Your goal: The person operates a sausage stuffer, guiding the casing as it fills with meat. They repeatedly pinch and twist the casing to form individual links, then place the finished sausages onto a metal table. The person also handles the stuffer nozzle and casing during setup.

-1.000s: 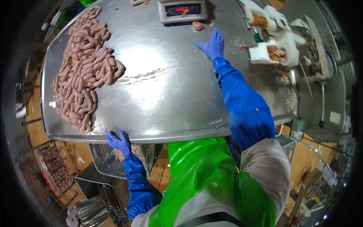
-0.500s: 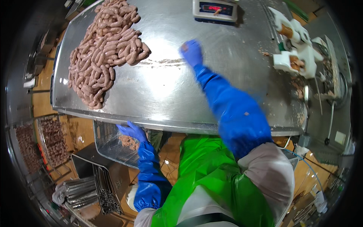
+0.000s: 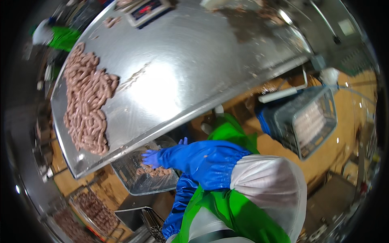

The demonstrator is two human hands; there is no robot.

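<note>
My right hand [image 3: 151, 158], in a purple glove, reaches across my body into a grey plastic crate [image 3: 130, 187] below the table edge. Its fingers are stretched out above meat scraps [image 3: 154, 171] lying in the crate; I see nothing held in them. My left hand [image 3: 183, 141], gloved alike, is mostly hidden behind my right forearm. Only its extended fingertips show, close to the table's rim. On the steel table [image 3: 194, 60] a large heap of raw sausages [image 3: 87, 101] lies at the left, away from both hands.
A scale [image 3: 146, 11] with a red display stands at the far side, with loose sausages [image 3: 111, 21] nearby. Another grey crate [image 3: 320, 131] holds pale goods at the right. Racks of sausages [image 3: 95, 210] stand lower left. A person in a green apron [image 3: 65, 38] is at far left.
My right hand has left the tabletop and come down into the crate. The view has turned, bringing the right-hand crate and the other person into sight. My left hand is now mostly covered.
</note>
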